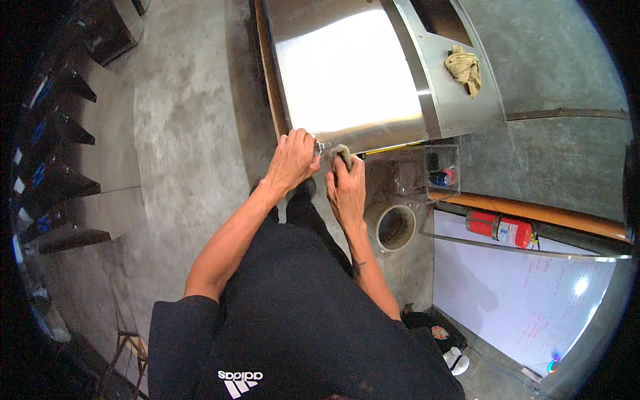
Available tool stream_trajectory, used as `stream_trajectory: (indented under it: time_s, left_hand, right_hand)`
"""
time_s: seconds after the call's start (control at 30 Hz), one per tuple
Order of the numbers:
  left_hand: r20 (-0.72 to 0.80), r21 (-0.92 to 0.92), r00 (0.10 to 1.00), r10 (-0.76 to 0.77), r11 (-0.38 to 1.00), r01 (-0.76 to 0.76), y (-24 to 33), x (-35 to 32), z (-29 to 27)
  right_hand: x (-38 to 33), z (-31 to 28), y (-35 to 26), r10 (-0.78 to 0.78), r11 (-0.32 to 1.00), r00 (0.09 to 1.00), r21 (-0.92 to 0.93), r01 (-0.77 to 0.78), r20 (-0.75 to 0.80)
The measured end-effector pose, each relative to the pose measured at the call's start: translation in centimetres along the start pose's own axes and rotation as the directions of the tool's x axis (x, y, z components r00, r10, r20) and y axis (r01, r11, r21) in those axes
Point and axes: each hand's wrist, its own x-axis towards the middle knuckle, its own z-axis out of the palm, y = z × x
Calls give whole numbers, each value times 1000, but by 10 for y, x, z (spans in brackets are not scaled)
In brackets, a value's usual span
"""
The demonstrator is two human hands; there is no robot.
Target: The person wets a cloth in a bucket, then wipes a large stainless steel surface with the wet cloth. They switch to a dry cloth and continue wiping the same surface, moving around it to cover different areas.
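Observation:
In front of me is a large, shiny stainless-steel unit (347, 80), with strong light glaring off its top. At its near edge, my left hand (292, 162) has its fingers closed on a small shiny metal piece (321, 147) whose kind I cannot make out. Just right of it, my right hand (348, 190) pinches a folded greyish cloth (341, 152) close to that metal piece. Whether the cloth touches the piece is not clear. Farther right on the steel lies a crumpled tan rag (464, 71).
Right of my arms stands a round, open-topped container (396, 228). A clear plastic bin (443, 175) with small items sits beyond it. To the right are a red fire extinguisher (500, 229) and a whiteboard (500, 293). Dark boxes (70, 183) line the left side.

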Motion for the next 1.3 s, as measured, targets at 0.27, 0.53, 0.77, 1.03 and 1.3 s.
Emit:
stream_trajectory:
  time_s: [0.27,0.53,0.77,1.03,1.3]
  left_hand:
    - [-37,7,999,20,1000,-20,1,2,1]
    - [-3,21,1000,12,1000,-12,-4,-3,2]
    - [-16,45,999,41,998,-41,-2,-4,3]
    - [-19,-26,999,37,999,-38,-2,4,4]
    - [-48,-159,998,-49,986,41,-5,17,5]
  right_hand:
    - [15,20,19,-20,987,994,-155,37,112]
    - [10,33,12,-12,990,997,-139,23,75]
    - [9,32,16,-1,995,998,-97,7,63]
    - [-52,7,5,139,986,988,79,-144,60]
    - [-73,23,-15,168,962,976,192,-193,140]
